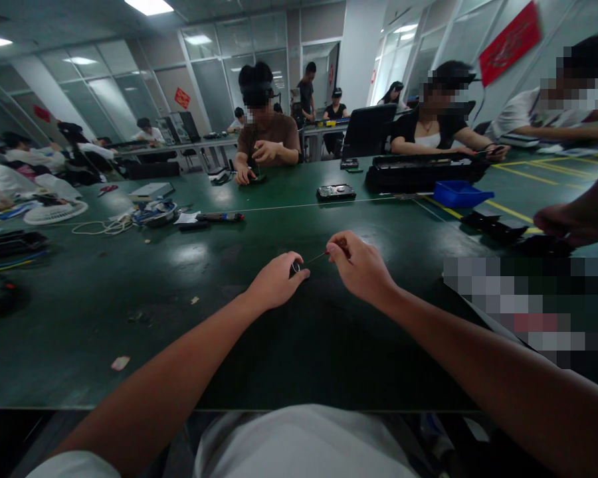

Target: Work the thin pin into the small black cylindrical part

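Note:
My left hand [278, 280] is closed around a small black round part [294, 269] with a pale ring on its face; most of it is hidden by the fingers. A little to the right, my right hand [355, 265] grips a thin screwdriver [317, 257]. Its slim metal shaft points left toward the black part, and a bit of red handle shows at the fingertips. Whether the tip touches the part I cannot tell. Both hands are just above the green tabletop [259, 372].
Ahead lies a black-and-silver device [335, 192]. A long black housing [423, 174] and a blue bin [461, 194] stand at the right, near a co-worker's hand [558, 222]. Left are a dark handheld tool [222, 217] and a white cable [104, 228]. Another person works across the table.

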Demonstrator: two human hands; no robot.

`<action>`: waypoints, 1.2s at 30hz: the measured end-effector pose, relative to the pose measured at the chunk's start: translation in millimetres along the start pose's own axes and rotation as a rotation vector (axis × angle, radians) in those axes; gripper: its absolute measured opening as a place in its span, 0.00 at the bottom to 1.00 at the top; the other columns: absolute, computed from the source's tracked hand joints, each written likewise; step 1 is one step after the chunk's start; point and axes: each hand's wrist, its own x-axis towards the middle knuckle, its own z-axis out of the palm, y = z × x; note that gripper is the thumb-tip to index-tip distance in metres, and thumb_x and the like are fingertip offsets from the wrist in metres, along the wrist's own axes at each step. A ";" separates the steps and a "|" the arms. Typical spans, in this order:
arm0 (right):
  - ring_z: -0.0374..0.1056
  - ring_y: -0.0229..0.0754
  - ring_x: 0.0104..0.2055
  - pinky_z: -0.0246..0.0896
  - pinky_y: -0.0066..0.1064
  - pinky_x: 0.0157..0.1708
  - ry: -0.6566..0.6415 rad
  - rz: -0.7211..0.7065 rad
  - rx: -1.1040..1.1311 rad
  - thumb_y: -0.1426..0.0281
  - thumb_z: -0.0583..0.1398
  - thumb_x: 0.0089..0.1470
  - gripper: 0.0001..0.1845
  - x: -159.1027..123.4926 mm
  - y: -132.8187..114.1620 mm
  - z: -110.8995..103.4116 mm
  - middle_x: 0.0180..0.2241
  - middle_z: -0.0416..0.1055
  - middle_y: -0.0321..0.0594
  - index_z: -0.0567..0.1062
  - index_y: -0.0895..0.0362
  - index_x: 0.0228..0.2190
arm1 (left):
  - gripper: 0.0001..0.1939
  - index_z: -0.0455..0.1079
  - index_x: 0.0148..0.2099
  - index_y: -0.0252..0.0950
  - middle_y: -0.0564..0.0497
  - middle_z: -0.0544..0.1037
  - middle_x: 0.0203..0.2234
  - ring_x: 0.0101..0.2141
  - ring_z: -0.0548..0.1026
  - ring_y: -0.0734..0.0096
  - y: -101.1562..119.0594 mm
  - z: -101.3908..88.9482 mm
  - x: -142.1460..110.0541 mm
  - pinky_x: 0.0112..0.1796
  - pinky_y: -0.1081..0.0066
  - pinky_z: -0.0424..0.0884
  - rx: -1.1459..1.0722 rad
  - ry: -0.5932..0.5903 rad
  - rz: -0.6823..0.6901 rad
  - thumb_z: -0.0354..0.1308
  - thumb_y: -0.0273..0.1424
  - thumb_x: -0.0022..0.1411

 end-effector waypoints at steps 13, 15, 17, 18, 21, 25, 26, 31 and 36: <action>0.69 0.42 0.29 0.57 0.33 0.31 0.006 0.011 -0.032 0.65 0.54 0.63 0.09 1.3 -0.9 -0.2 0.27 0.73 0.38 0.71 0.55 0.36 | 0.14 0.71 0.52 0.38 0.43 0.74 0.42 0.43 0.73 0.57 -0.3 11.1 2.5 0.44 0.60 0.70 0.476 -0.083 0.192 0.52 0.37 0.69; 0.69 0.42 0.29 0.57 0.33 0.31 0.003 0.013 -0.029 0.65 0.54 0.64 0.09 1.3 -0.4 -0.4 0.27 0.74 0.38 0.71 0.55 0.36 | 0.13 0.70 0.50 0.36 0.44 0.74 0.42 0.43 0.73 0.57 -1.6 10.9 3.0 0.44 0.60 0.69 0.432 -0.089 0.195 0.52 0.36 0.69; 0.70 0.42 0.29 0.57 0.33 0.31 0.004 0.014 -0.026 0.65 0.54 0.64 0.09 1.3 0.0 -0.6 0.27 0.74 0.38 0.71 0.55 0.36 | 0.13 0.70 0.49 0.35 0.44 0.74 0.42 0.43 0.73 0.58 -2.2 9.4 3.3 0.45 0.60 0.69 0.354 -0.080 0.186 0.51 0.36 0.69; 0.70 0.42 0.29 0.57 0.32 0.31 0.003 0.015 -0.024 0.65 0.54 0.64 0.09 1.2 0.1 -0.6 0.27 0.74 0.38 0.71 0.55 0.36 | 0.13 0.69 0.49 0.35 0.44 0.74 0.42 0.43 0.73 0.59 -2.4 8.1 3.3 0.45 0.61 0.69 0.301 -0.063 0.173 0.51 0.36 0.69; 0.70 0.41 0.29 0.58 0.32 0.31 0.000 0.020 -0.011 0.66 0.54 0.64 0.09 1.2 -0.2 -0.7 0.27 0.74 0.37 0.71 0.55 0.36 | 0.13 0.69 0.48 0.36 0.46 0.75 0.40 0.41 0.73 0.61 -4.2 2.8 3.9 0.42 0.63 0.68 0.092 0.027 0.109 0.51 0.38 0.69; 0.70 0.41 0.29 0.58 0.32 0.31 -0.002 0.026 0.003 0.66 0.54 0.64 0.08 1.3 -0.2 -0.9 0.27 0.73 0.37 0.71 0.55 0.36 | 0.13 0.69 0.45 0.37 0.50 0.74 0.32 0.32 0.70 0.68 -15.4 -4.3 9.1 0.33 0.69 0.65 -0.271 0.182 -0.065 0.53 0.40 0.65; 0.70 0.41 0.29 0.58 0.32 0.31 -0.006 0.030 0.005 0.66 0.54 0.63 0.08 1.4 0.1 -1.0 0.27 0.74 0.37 0.71 0.55 0.36 | 0.13 0.69 0.43 0.37 0.50 0.73 0.31 0.29 0.69 0.69 -19.5 -6.6 11.0 0.30 0.70 0.63 -0.385 0.220 -0.122 0.53 0.39 0.64; 0.71 0.42 0.30 0.58 0.33 0.32 -0.009 0.028 0.013 0.65 0.54 0.63 0.08 1.7 0.9 -0.6 0.27 0.74 0.37 0.71 0.55 0.36 | 0.09 0.67 0.37 0.35 0.50 0.73 0.30 0.24 0.65 0.75 -37.7 -32.1 18.2 0.22 0.75 0.57 -0.925 0.414 -0.297 0.55 0.35 0.56; 0.70 0.42 0.30 0.58 0.33 0.32 -0.022 0.033 0.020 0.65 0.54 0.64 0.08 1.8 0.7 -0.2 0.27 0.74 0.37 0.71 0.54 0.36 | 0.07 0.66 0.36 0.35 0.52 0.71 0.29 0.22 0.64 0.76 -52.1 -78.5 15.2 0.20 0.76 0.55 -1.164 0.595 -0.382 0.55 0.29 0.53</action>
